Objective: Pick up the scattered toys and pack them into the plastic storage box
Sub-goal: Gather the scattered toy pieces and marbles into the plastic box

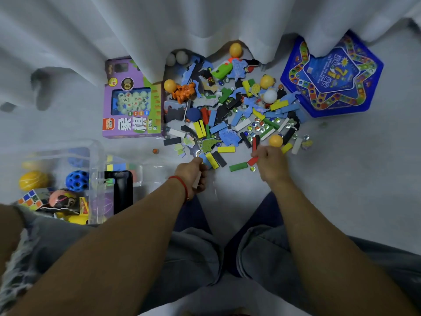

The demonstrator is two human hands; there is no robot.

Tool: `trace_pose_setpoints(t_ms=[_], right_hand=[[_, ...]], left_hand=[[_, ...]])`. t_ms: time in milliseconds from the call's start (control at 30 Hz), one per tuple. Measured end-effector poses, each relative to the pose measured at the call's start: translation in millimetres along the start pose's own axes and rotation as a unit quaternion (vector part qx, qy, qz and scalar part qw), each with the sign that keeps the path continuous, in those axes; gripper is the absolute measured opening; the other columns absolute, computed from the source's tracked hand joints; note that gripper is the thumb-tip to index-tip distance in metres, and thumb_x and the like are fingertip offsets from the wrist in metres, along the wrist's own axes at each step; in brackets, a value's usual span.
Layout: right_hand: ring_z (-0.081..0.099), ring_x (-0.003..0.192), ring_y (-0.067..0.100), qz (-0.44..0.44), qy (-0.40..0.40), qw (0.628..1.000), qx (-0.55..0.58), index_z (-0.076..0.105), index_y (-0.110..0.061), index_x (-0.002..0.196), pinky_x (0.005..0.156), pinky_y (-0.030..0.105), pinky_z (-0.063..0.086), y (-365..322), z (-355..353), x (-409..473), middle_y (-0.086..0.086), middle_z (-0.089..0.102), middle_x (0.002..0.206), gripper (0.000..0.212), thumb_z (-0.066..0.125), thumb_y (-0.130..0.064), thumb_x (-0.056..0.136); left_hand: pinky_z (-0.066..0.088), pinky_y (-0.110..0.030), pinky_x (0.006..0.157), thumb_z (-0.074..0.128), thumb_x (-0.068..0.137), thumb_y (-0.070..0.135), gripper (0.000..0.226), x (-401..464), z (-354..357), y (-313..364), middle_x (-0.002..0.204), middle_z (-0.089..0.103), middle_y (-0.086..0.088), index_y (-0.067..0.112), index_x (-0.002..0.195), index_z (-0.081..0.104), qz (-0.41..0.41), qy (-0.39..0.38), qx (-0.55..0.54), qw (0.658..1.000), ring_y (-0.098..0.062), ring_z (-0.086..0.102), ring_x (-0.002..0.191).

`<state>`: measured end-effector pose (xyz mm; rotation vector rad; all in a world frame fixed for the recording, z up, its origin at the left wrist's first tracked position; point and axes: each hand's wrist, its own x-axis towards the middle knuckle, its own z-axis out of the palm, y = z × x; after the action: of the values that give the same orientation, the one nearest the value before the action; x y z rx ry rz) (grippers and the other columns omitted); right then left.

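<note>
Clear plastic storage box (pixel 95 156) sat far left on the floor, holding a Rubik's cube (pixel 30 198), a yellow ball (pixel 33 180) and a blue holed ball (pixel 77 180). Purple chess-game box (pixel 133 103) lay behind it. Your left hand (pixel 192 173) was curled round a pale block at the near edge of the toy pile (pixel 232 110). Your right hand (pixel 270 163) had fingers curled over a red block (pixel 252 161), an orange ball (pixel 275 140) just beyond the knuckles. Blue star-board tin (pixel 332 76) lay far right, half under the white curtain (pixel 205 19).
</note>
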<state>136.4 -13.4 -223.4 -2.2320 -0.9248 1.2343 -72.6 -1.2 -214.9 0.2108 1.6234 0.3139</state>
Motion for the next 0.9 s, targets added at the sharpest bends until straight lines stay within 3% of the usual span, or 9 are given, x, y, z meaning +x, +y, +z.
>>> trace_pose_setpoints(t_ms=[67, 133, 267, 400, 467, 533, 600, 733, 900], right_hand=[[0.062, 0.094, 0.033, -0.004, 0.02, 0.994, -0.104, 0.056, 0.0, 0.116, 0.074, 0.038, 0.05, 23.0, 11.8, -4.5, 0.019, 0.065, 0.106, 0.024, 0.042, -0.013, 0.101], [0.06, 0.108, 0.04, 0.015, 0.017, 0.985, -0.171, 0.027, 0.005, 0.145, 0.087, 0.045, 0.049, 36.8, 25.5, -12.8, 0.022, 0.061, 0.12, 0.048, 0.043, -0.011, 0.102], [0.057, 0.113, 0.041, 0.009, -0.01, 0.972, -0.234, 0.004, 0.007, 0.151, 0.091, 0.046, 0.047, 47.8, 44.1, -17.0, 0.027, 0.057, 0.127, 0.063, 0.039, -0.018, 0.105], [0.061, 0.1, 0.041, 0.028, 0.016, 0.977, -0.209, 0.034, 0.007, 0.138, 0.083, 0.046, 0.05, 46.1, 41.5, -11.9, 0.024, 0.062, 0.111, 0.048, 0.043, -0.026, 0.104], [0.057, 0.07, 0.029, 0.062, -0.045, 0.997, -0.013, 0.053, -0.001, 0.108, 0.063, 0.041, 0.048, 31.6, 35.9, -25.3, 0.015, 0.056, 0.081, 0.027, 0.04, -0.025, 0.104], [0.039, 0.053, 0.016, 0.137, -0.138, 0.951, 0.239, 0.05, -0.01, 0.083, 0.049, 0.033, 0.034, 4.3, 25.0, -47.8, 0.006, 0.044, 0.066, 0.024, 0.04, -0.019, 0.102], [0.037, 0.054, 0.015, 0.132, -0.208, 0.903, 0.352, 0.049, -0.013, 0.075, 0.049, 0.03, 0.026, -26.2, 14.5, -65.9, 0.006, 0.047, 0.067, 0.021, 0.043, -0.019, 0.094], [0.042, 0.062, 0.021, 0.033, -0.289, 0.878, 0.379, 0.051, -0.01, 0.074, 0.052, 0.032, 0.023, -115.1, 7.6, -109.7, 0.015, 0.06, 0.083, 0.017, 0.041, -0.022, 0.079], [0.05, 0.06, 0.021, 0.001, -0.388, 0.865, 0.319, 0.057, -0.006, 0.08, 0.053, 0.03, 0.037, -228.4, 61.2, -166.9, 0.014, 0.062, 0.078, 0.017, 0.044, -0.012, 0.089]], left_hand=[[0.029, -0.02, 0.042, 0.043, 0.1, 0.037, 0.038, -4.9, 5.2, 0.3, 0.059, 0.045, -0.004, 0.012, 0.075, 0.055, -0.003, -0.011, 0.005, 1.0, -0.017, 0.037, 0.045], [0.028, -0.019, 0.04, 0.042, 0.101, 0.038, 0.041, -10.3, 12.0, 1.4, 0.059, 0.044, -0.004, 0.011, 0.074, 0.058, 0.002, -0.025, 0.013, 1.0, -0.017, 0.037, 0.046], [0.031, -0.021, 0.041, 0.041, 0.1, 0.039, 0.044, -21.2, 18.6, 0.5, 0.058, 0.048, -0.003, 0.012, 0.072, 0.06, 0.0, -0.041, 0.008, 0.999, -0.016, 0.04, 0.046], [0.036, -0.02, 0.041, 0.04, 0.1, 0.038, 0.044, -38.7, 15.7, -0.3, 0.059, 0.054, -0.002, 0.012, 0.073, 0.062, -0.009, -0.048, -0.044, 0.998, -0.014, 0.044, 0.043], [0.036, -0.019, 0.042, 0.039, 0.1, 0.038, 0.042, -53.7, 14.3, 4.8, 0.06, 0.054, -0.002, 0.013, 0.074, 0.061, -0.015, -0.049, -0.084, 0.995, -0.015, 0.045, 0.043], [0.035, -0.019, 0.042, 0.04, 0.099, 0.037, 0.038, -76.5, 14.6, 16.2, 0.061, 0.052, -0.003, 0.014, 0.074, 0.058, -0.007, -0.054, -0.121, 0.991, -0.016, 0.043, 0.046], [0.034, -0.02, 0.044, 0.042, 0.098, 0.03, 0.031, -111.1, 13.5, 37.2, 0.062, 0.049, -0.003, 0.013, 0.076, 0.055, 0.03, -0.064, -0.144, 0.987, -0.016, 0.04, 0.048], [0.03, -0.023, 0.046, 0.044, 0.094, 0.017, 0.018, -193.9, -22.6, 92.7, 0.063, 0.041, -0.002, 0.013, 0.079, 0.051, 0.156, -0.091, -0.167, 0.969, -0.016, 0.033, 0.049], [0.034, -0.023, 0.054, 0.044, 0.083, 0.014, 0.005, -270.9, -141.3, 137.2, 0.074, 0.041, -0.005, 0.014, 0.087, 0.047, 0.257, -0.025, -0.196, 0.946, -0.018, 0.033, 0.048]])
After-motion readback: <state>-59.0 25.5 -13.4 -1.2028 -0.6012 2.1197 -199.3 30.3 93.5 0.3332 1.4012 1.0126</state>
